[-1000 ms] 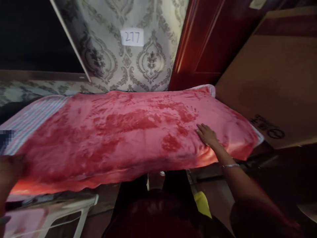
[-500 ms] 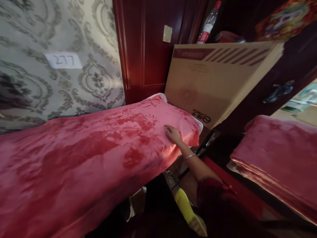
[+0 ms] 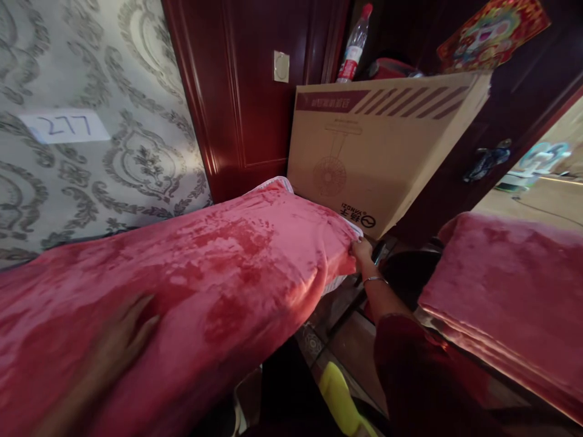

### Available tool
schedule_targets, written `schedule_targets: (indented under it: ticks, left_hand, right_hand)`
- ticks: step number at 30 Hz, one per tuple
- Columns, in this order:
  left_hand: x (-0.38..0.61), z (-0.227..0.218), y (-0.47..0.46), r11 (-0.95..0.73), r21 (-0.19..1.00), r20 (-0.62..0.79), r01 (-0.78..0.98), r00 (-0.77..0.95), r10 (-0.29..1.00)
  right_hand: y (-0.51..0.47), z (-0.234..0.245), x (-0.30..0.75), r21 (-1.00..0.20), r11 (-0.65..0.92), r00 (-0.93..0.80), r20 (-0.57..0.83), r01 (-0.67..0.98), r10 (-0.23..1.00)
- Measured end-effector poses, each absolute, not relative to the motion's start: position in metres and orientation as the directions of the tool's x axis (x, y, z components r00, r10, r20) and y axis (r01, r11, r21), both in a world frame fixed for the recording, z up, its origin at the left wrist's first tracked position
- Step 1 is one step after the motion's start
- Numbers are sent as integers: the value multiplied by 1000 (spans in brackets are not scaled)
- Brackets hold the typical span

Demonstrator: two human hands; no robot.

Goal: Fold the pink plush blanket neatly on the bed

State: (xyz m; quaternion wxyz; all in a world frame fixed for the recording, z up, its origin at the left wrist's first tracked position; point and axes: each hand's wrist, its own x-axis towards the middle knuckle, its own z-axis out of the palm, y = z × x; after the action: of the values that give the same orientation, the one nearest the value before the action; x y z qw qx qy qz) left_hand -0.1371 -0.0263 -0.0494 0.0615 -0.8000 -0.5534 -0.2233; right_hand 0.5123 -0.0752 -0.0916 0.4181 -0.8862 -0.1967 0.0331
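A long pink-red plush pillow lies across the lower left of the view, its striped white end toward the door. My left hand rests flat on its top with fingers spread, blurred by motion. My right hand, with a thin bangle at the wrist, is closed on the pillow's near right corner, pinching the fabric edge.
A large cardboard fan box stands right behind the pillow's end, a plastic bottle above it. A dark red wooden door and patterned wallpaper with a "277" label lie behind. A second pink plush pile lies at right.
The view has swung further right. My right hand slid from the pillow's top to its corner and gripped the edge. My left hand has come into view, flat on the pillow.
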Motion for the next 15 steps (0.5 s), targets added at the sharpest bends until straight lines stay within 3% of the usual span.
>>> schedule_targets:
  ticks: [8, 15]
  left_hand:
    - [-137, -81, -16, -454, 117, 344, 883, 393, 853]
    - [-142, -85, -19, -473, 171, 393, 864, 380, 837]
  right_hand:
    - [-70, -63, 548, -776, -578, 967, 182, 253, 179]
    - [-64, -58, 564, -727, -600, 942, 271, 335, 197]
